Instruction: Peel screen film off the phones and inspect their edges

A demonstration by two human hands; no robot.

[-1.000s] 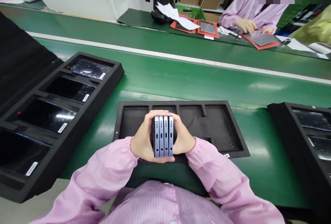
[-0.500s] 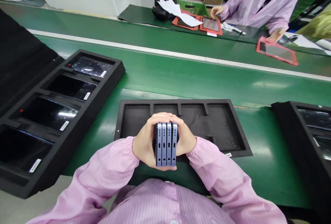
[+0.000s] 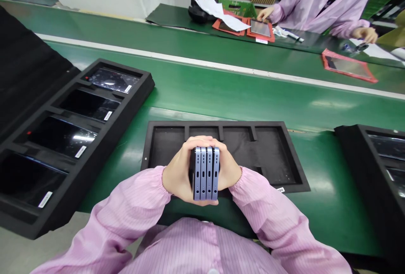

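Observation:
Several blue-edged smartphones (image 3: 206,174) stand on edge, pressed side by side, their port ends facing me. My left hand (image 3: 179,170) wraps round the stack from the left and my right hand (image 3: 229,166) from the right. Both are closed on it, with fingertips meeting over the far top edge. Behind and partly beneath the hands lies a black foam tray (image 3: 295,155) with recessed compartments; the visible recesses hold nothing. A white label (image 3: 280,190) shows on its near edge, right of my right hand.
At left, a black tray (image 3: 126,113) holds several dark-screened phones. Another black tray (image 3: 351,132) with phones sits at right. Across the green bench (image 3: 221,92), a co-worker's hand (image 3: 265,13) touches a red-framed device (image 3: 261,29); another red-framed device (image 3: 349,67) lies farther right.
The phone stack has shifted slightly up and right in view, still in both my hands. The co-worker's other hand has let go of the red-framed device at right and moved away from it.

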